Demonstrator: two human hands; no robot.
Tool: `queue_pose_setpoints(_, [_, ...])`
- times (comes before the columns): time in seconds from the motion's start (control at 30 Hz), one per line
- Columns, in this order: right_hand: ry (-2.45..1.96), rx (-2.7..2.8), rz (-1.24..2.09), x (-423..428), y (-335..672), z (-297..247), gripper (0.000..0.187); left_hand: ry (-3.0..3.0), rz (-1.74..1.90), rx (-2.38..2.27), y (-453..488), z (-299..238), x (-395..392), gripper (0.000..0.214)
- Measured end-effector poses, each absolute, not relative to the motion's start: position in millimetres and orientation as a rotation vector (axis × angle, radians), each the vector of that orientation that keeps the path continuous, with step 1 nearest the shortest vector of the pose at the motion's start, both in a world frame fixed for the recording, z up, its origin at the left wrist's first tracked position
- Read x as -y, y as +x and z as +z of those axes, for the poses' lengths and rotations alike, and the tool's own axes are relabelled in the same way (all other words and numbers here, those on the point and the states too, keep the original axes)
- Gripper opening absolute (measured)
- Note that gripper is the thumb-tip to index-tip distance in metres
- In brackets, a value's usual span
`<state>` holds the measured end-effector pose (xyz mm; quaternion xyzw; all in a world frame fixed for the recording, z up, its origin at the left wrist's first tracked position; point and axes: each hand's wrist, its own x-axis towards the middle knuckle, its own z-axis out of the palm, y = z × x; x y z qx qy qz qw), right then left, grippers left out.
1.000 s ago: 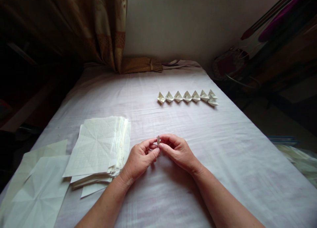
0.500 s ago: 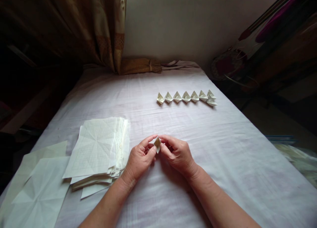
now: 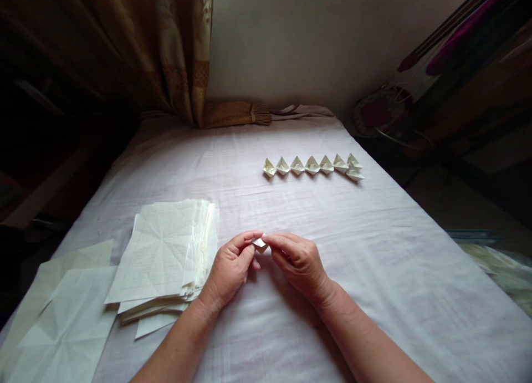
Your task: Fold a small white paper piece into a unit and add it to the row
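Both hands meet just above the white sheet in the near middle. My left hand and my right hand pinch a small folded piece of white paper between thumbs and fingertips. The piece is tiny and mostly covered by the fingers. A row of several small folded paper boats lies farther back on the sheet, right of centre. A stack of creased square paper sheets lies just left of my left hand.
Loose creased sheets lie at the near left corner. A brown curtain hangs at the back left, with its hem on the sheet. Dark furniture and bags stand off the right edge.
The folded piece was held upright and narrow, then spread to a diamond, and now lies flatter and lower between the fingertips. Both hands have sunk slightly toward the sheet.
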<state>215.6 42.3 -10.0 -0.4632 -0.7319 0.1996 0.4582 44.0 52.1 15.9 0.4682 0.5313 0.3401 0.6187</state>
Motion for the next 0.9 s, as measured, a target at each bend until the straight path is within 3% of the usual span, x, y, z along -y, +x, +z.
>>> queue_pose_setpoints(0.2, [-1.143,1.804,0.477,-41.6,213.4,-5.2,0.033,1.054,0.765,-1.208,42.9,13.0,-52.6,0.045])
queue_pose_setpoints(0.37, [-1.191,1.732,0.531,-41.1,211.3,-1.3,0.018,1.103,0.762,-1.214,43.2,17.4,-51.8,0.043])
queue_pose_setpoints(0.67, [-1.272,1.678,0.571,-42.7,210.6,-5.0,0.011,1.066,0.794,-1.235,48.6,15.5,-50.8,0.052])
queue_pose_setpoints(0.9, [-1.326,1.469,0.819,-40.2,205.1,-1.9,0.008,1.047,0.766,-1.241,48.4,11.4,-51.6,0.054])
